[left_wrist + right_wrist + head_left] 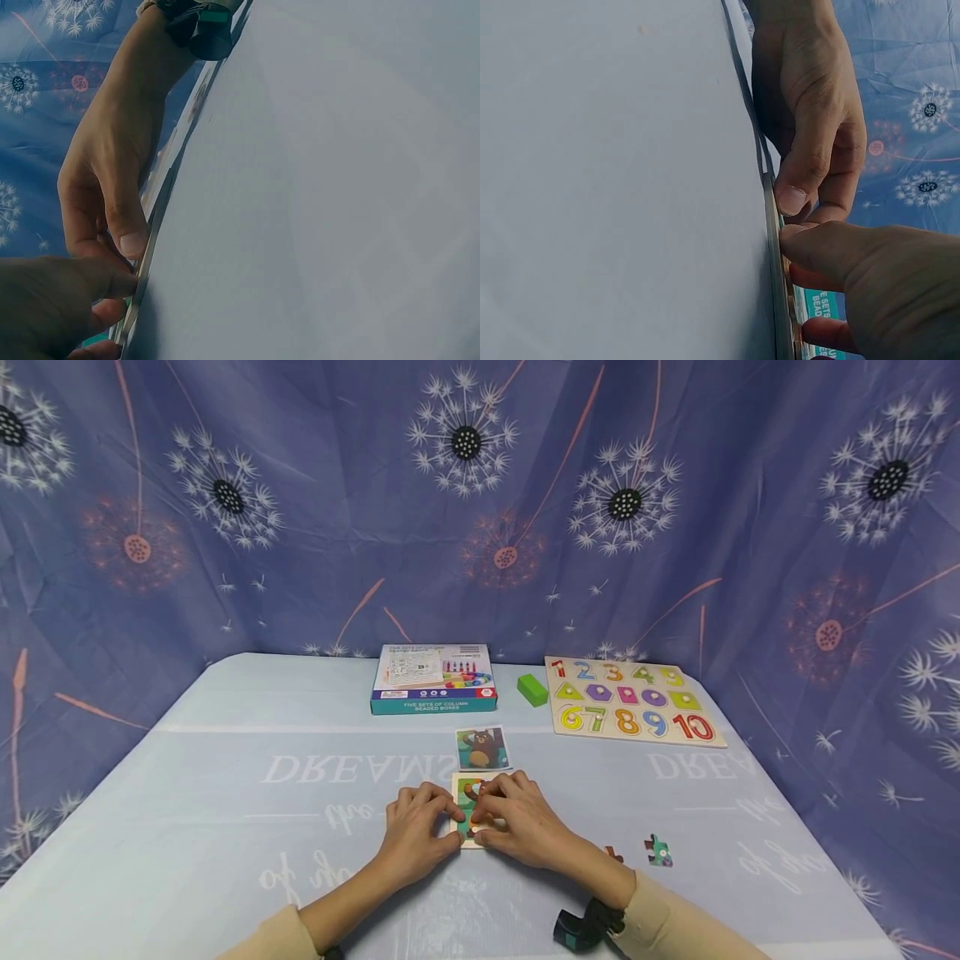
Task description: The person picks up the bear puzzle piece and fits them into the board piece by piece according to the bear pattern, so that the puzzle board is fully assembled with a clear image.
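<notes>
A small jigsaw puzzle board (457, 787) with a bear picture lies in front of me, several pieces sitting in its pale frame. My left hand (417, 827) holds the board at its left side, thumb near the lower corner and index finger over the pieces. From the right, my right hand (525, 820) bends its thumb and fingers over the board and pinches a puzzle piece, mostly hidden under the fingertips. Just behind the board lies a bear picture card (482, 748). Both wrist views show the thumbs close together at the board's edge (774, 247).
Two loose puzzle pieces lie right of the board: a green one (659, 851) and a brown one (614, 853) partly behind my right forearm. At the back are a boxed bead set (433, 705), a green block (532, 690) and a wooden number board (600, 720).
</notes>
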Demonstrator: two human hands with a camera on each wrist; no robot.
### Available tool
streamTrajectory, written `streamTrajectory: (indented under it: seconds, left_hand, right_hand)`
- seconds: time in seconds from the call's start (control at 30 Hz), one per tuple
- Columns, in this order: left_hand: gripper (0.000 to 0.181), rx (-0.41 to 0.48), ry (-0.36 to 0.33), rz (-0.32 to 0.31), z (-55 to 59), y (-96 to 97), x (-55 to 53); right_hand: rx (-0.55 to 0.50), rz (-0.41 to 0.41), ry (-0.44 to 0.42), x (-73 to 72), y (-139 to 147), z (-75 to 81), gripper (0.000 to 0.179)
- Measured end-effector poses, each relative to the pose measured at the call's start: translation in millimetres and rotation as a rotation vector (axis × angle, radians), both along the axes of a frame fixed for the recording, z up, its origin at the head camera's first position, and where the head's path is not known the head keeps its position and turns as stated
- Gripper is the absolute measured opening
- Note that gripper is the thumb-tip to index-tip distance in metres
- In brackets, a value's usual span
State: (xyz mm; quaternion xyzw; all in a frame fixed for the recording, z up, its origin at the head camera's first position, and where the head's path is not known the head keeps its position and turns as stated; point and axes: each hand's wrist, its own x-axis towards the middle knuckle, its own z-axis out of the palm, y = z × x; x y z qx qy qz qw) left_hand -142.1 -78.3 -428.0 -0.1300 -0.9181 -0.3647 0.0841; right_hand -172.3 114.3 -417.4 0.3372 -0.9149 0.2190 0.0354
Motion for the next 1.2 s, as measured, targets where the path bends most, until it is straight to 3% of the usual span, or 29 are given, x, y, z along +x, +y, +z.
streamTrajectory:
  seconds: [0.2,0.73,0.9,1.2]
  left_hand:
    - [0.013,-0.006,0.030,-0.004,-1.0,-0.8,-1.1]
    - [0.018,-0.006,0.028,-0.015,-0.7,-2.8,-0.9]
    - [0.020,-0.019,0.054,-0.011,-1.3,-2.6,-1.0]
    - [0.021,-0.001,0.005,-0.003,-1.7,-1.8,-1.2]
  right_hand:
    - [0.012,-0.002,0.003,0.5,-0.9,1.5,0.012]
    - [-0.025,-0.023,-0.006,1.3,5.4,3.2,0.019]
    - [-0.055,-0.077,-0.029,2.9,19.6,11.2,0.023]
    - [-0.023,-0.152,0.000,10.6,64.7,14.2,0.030]
